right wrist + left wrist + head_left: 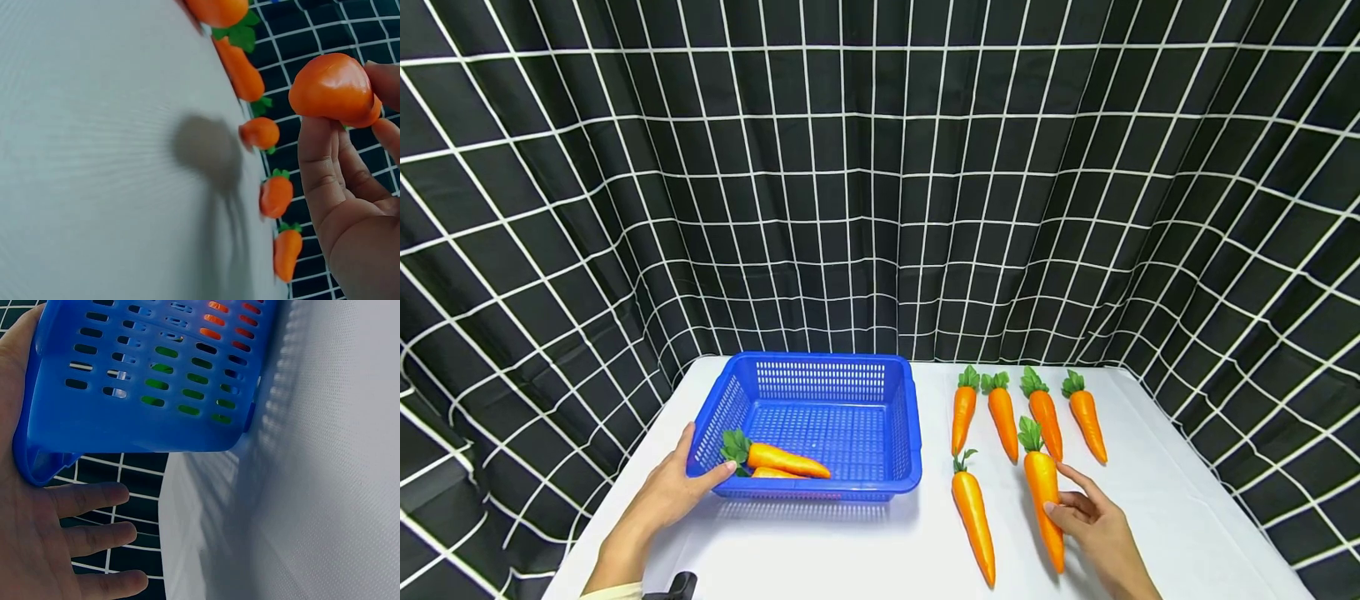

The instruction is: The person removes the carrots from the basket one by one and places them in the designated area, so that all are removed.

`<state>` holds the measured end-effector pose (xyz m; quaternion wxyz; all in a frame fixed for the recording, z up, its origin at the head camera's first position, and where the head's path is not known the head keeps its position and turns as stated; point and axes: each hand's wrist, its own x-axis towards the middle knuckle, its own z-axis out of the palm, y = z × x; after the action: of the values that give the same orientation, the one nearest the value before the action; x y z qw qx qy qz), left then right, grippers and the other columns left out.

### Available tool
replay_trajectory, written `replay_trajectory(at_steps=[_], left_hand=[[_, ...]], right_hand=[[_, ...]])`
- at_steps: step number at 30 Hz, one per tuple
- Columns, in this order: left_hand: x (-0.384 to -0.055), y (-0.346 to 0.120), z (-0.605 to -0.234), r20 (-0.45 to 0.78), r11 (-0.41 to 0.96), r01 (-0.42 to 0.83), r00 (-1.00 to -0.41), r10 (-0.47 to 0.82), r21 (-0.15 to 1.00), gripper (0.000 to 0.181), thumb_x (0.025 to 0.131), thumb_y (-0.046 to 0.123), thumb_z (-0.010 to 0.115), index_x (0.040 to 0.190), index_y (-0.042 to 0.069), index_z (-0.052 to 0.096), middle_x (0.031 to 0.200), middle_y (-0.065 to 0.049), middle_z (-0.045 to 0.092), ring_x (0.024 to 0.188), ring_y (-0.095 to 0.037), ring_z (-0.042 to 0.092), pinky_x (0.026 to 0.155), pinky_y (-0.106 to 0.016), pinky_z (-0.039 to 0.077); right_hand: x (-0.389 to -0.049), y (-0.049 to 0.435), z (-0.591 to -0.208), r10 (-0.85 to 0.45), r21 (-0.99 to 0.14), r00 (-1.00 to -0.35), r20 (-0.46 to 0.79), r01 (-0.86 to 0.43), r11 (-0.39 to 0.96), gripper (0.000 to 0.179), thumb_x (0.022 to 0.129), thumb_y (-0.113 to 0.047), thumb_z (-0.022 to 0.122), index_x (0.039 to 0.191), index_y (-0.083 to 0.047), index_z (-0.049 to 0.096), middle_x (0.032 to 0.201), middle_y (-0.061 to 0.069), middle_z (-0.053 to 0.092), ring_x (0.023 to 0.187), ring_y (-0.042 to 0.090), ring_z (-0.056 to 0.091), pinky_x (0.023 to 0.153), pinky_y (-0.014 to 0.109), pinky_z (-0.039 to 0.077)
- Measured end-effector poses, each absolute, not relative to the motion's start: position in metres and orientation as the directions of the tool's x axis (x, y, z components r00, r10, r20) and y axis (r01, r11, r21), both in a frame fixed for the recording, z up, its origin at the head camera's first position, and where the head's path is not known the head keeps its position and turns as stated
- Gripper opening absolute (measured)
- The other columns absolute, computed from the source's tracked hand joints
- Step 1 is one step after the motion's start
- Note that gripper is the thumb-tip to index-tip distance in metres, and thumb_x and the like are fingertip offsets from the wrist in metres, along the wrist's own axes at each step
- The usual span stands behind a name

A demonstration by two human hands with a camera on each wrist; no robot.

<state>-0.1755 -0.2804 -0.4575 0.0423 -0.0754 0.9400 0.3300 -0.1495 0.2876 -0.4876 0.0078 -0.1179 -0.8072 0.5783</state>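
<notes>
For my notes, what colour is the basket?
The basket is blue, clearest in the head view.

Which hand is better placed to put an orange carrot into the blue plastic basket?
Probably the right hand: it holds an orange, green-topped carrot, while the left hand touches the blue plastic basket.

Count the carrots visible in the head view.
8: two carrots in the blue basket, four in the back row on the white tabletop, one nearer the camera, and one held in the right hand. More may hide behind the basket's near wall.
</notes>
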Motion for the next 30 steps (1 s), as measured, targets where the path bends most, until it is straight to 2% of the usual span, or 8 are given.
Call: replay_trajectory(at_steps=[19, 24, 30], left_hand=[[-0.175, -0.279, -0.456, -0.109, 0.772, -0.152, -0.988, -0.107, 0.618, 0.114, 0.084, 0.067, 0.058, 0.153, 0.003, -0.007, 0.146, -0.041, 0.017, 0.129, -0.060, 0.024, 0.098, -0.070, 0.025], [-0.175, -0.279, -0.457, -0.119, 0.768, -0.159, -0.987, -0.108, 0.621, 0.115, 0.083, 0.068, 0.058, 0.153, 0.003, -0.007, 0.147, -0.040, 0.016, 0.129, -0.059, 0.023, 0.099, -0.071, 0.023], [-0.175, -0.280, -0.459, -0.108, 0.771, -0.151, -0.988, -0.107, 0.618, 0.115, 0.084, 0.067, 0.058, 0.153, 0.003, -0.007, 0.146, -0.041, 0.017, 0.129, -0.059, 0.024, 0.098, -0.071, 0.024]], right_hand=[[-0.151, 0.285, -0.501, 0.204, -0.914, -0.967, -0.152, 0.216, 0.344, 0.071, 0.084, -0.007, 0.072, 0.146, -0.009, 0.038, 0.104, 0.017, 0.063, 0.081, 0.024, 0.064, 0.063, 0.034, 0.056], [-0.153, 0.287, -0.506, 0.210, -0.906, -0.962, -0.176, 0.242, 0.346, 0.068, 0.083, -0.007, 0.073, 0.144, -0.009, 0.042, 0.103, 0.016, 0.062, 0.081, 0.024, 0.063, 0.064, 0.037, 0.057], [-0.157, 0.286, -0.510, 0.204, -0.873, -0.966, -0.162, 0.236, 0.426, 0.064, 0.082, -0.007, 0.076, 0.140, -0.006, 0.049, 0.102, 0.016, 0.063, 0.080, 0.024, 0.062, 0.065, 0.037, 0.056]])
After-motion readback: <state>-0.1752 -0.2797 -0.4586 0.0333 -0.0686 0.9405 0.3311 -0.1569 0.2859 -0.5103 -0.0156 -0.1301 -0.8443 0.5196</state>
